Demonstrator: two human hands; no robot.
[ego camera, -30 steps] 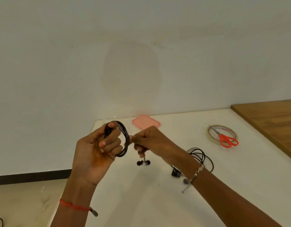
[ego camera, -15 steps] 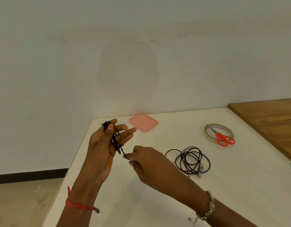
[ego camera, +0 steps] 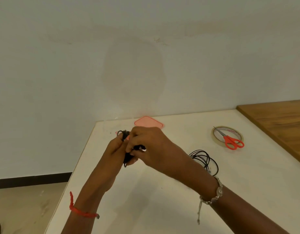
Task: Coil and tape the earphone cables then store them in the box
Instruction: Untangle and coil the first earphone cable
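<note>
A coiled black earphone cable [ego camera: 126, 157] is held above the white table [ego camera: 162, 200], squeezed flat between both hands. My left hand [ego camera: 114, 147] grips the coil from the left. My right hand [ego camera: 149, 146] covers it from the right and pinches its strands; most of the coil is hidden by the fingers. A second black earphone cable [ego camera: 205, 160] lies loosely coiled on the table to the right, partly behind my right forearm. A clear tape roll [ego camera: 215, 135] lies further right. The box is not visible apart from a pink lid [ego camera: 148, 122] at the table's back edge.
Orange-handled scissors [ego camera: 231, 141] rest across the tape roll. A wooden surface [ego camera: 281, 120] adjoins the table on the right. The table's left edge drops to the floor [ego camera: 27, 208]; a wall stands right behind it.
My left fingers have curled round the coil, which was open in the palm. My right hand rose from below it and now clamps over the coil.
</note>
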